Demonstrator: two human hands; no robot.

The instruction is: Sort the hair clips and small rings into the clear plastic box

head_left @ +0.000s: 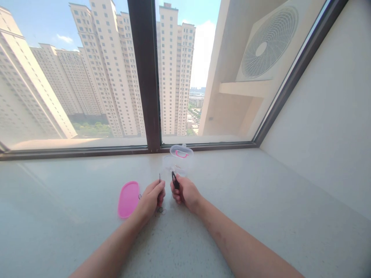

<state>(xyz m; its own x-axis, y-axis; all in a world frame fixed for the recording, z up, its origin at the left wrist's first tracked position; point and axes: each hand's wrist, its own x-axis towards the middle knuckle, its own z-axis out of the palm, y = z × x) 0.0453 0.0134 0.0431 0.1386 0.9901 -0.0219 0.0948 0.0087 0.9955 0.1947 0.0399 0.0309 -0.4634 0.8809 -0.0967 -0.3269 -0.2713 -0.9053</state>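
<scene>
My right hand (185, 193) pinches a black snap hair clip (175, 180), which points up and away from me. Close by on its left, my left hand (153, 195) is closed on a thin dark piece (159, 177), seen edge-on, its kind unclear. Beyond both hands stands a small clear plastic box (180, 170), partly hidden by my right hand; its raised lid (185, 148) carries a pink handle. Small dark rings (160, 209), like hair ties, lie below my left hand, and another ring (140, 196) is at the edge of a pink rounded tray (129, 199).
The pale speckled windowsill (246, 216) holds all these things. A dark window frame (149, 77) with glass runs along the back, just behind the box. A white wall (321, 116) closes off the right side. Outside are tall buildings and an air-conditioner unit (266, 42).
</scene>
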